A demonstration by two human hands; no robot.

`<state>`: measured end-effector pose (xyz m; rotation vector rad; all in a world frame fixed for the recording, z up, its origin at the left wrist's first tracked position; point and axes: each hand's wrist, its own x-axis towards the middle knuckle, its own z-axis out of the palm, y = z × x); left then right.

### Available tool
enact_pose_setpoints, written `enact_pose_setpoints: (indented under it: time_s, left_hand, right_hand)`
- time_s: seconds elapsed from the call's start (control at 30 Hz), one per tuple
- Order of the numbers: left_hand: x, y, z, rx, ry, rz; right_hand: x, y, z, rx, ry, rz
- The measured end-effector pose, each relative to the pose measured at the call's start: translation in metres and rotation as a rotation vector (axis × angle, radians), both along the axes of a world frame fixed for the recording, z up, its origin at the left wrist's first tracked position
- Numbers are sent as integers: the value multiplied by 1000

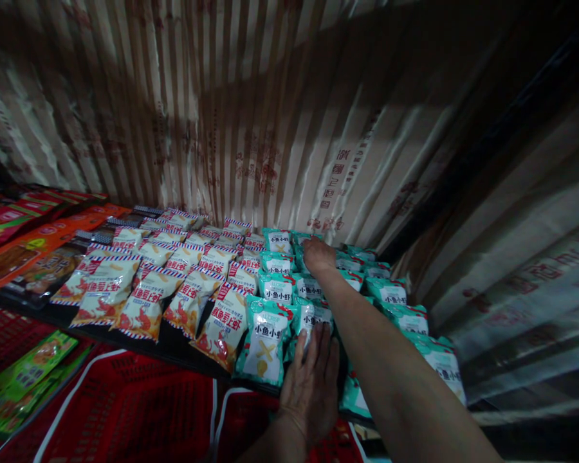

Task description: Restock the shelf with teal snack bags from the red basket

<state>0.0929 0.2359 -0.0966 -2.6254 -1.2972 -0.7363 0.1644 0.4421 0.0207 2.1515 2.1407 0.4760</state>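
My left hand (311, 379) lies with its fingers stretched out flat against the front of a teal-and-white snack bag (314, 314) in the front row. Farther back, my right hand (319, 254) reaches across the rows, its fingers curled at a small teal snack bag (300, 238) near the wall; the fingertips are partly hidden. Several matching bags stand in rows around both hands, such as the teal bag (263, 344) just left of my left hand. My right forearm covers part of the rows.
White-and-orange snack bags (147, 302) fill the shelf to the left, with orange packets (43, 247) beyond. Red baskets (139, 405) sit below the shelf's front edge, and green packets (33, 373) lie at lower left. A pleated printed sheet (270, 116) lines the back and right.
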Motion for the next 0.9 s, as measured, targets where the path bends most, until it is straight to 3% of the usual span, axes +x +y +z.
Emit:
enact_pose_setpoints:
  time_s: [0.3, 0.63, 0.9]
  left_hand:
    - [2, 1, -4, 66, 20, 29]
    - [-1, -1, 2, 52, 17, 37]
    - [0, -1, 6, 45, 54, 43]
  right_hand:
    - [4, 10, -2, -26, 29, -57]
    - [-5, 12, 11, -81, -5, 39]
    - [0, 10, 5, -27, 27, 30]
